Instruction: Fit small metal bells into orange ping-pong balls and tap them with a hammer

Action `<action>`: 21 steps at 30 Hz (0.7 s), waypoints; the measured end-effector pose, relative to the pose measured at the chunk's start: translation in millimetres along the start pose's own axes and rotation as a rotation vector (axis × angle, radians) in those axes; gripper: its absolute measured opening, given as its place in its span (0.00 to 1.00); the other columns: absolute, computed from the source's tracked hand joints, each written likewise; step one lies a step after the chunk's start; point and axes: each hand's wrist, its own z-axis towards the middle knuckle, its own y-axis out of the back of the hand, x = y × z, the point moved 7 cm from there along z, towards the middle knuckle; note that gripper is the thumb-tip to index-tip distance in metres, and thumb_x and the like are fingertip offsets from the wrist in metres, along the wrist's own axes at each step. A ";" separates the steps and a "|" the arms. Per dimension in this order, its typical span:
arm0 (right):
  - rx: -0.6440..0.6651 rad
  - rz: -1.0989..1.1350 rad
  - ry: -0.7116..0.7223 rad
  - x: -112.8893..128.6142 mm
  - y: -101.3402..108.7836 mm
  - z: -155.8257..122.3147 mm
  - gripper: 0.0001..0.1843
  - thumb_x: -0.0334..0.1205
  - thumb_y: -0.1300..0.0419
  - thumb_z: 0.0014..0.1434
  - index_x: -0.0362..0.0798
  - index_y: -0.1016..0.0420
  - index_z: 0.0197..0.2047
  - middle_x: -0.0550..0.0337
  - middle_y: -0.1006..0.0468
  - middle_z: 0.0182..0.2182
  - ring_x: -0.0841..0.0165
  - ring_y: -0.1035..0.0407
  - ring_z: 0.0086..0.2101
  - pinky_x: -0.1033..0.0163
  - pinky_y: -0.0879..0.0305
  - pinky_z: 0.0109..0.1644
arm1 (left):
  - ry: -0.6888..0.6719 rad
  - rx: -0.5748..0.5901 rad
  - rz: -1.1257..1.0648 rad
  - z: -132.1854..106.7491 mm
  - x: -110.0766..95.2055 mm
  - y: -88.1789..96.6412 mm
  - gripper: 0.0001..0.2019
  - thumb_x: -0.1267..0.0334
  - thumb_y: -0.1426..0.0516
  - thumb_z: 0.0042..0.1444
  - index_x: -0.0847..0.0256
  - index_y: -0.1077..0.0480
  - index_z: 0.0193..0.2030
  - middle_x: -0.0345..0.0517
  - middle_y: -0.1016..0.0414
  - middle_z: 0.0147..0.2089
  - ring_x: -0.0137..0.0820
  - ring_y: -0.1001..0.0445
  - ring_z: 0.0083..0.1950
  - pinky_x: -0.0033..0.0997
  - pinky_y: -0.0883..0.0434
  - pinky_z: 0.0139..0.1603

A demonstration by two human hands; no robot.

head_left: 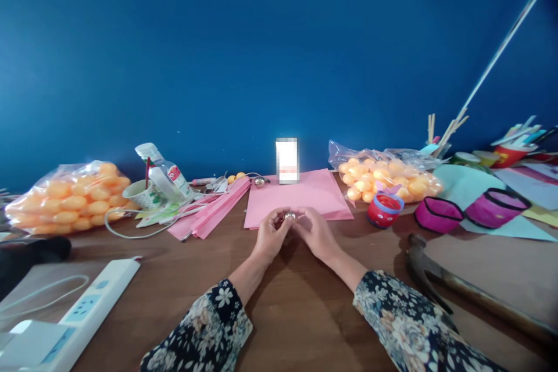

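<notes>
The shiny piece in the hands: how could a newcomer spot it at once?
Below the blue wall, find the large pink sheet on the table. At its near edge, the left hand and right hand meet at the shiny piece. It is small and silvery; unlike a similar item by the sheet's far left corner, it is held.

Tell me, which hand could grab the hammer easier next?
Probably the right hand: the hammer lies near that arm's sleeve. The left hand is farther; both are at a shiny ball.
</notes>
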 end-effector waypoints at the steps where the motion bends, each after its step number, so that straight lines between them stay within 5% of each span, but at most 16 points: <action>1: -0.008 -0.023 0.021 1.1 0.4 -0.5 0.13 0.41 0.42 0.54 0.48 0.31 0.43 0.54 0.26 0.40 0.64 0.30 0.40 0.59 0.33 0.44 | 0.012 0.007 -0.008 0.0 1.4 -0.1 0.17 0.57 0.43 0.50 0.63 0.32 0.45 0.52 0.25 0.41 0.34 0.26 0.41 0.30 0.30 0.39; 12: 0.018 -0.141 0.182 10.4 -4.0 -3.8 0.13 0.36 0.44 0.56 0.49 0.32 0.46 0.54 0.28 0.42 0.64 0.33 0.43 0.58 0.35 0.48 | 0.009 -0.047 0.002 -2.5 -4.3 4.1 0.18 0.56 0.44 0.50 0.64 0.32 0.45 0.51 0.24 0.40 0.33 0.26 0.38 0.30 0.29 0.37; 21: 0.037 -0.099 0.145 11.1 -3.1 -3.4 0.14 0.34 0.47 0.57 0.50 0.33 0.48 0.53 0.29 0.44 0.64 0.34 0.44 0.58 0.35 0.48 | 0.038 0.017 -0.077 -3.3 -2.0 -2.8 0.18 0.54 0.44 0.51 0.63 0.33 0.46 0.52 0.25 0.43 0.35 0.26 0.42 0.32 0.29 0.40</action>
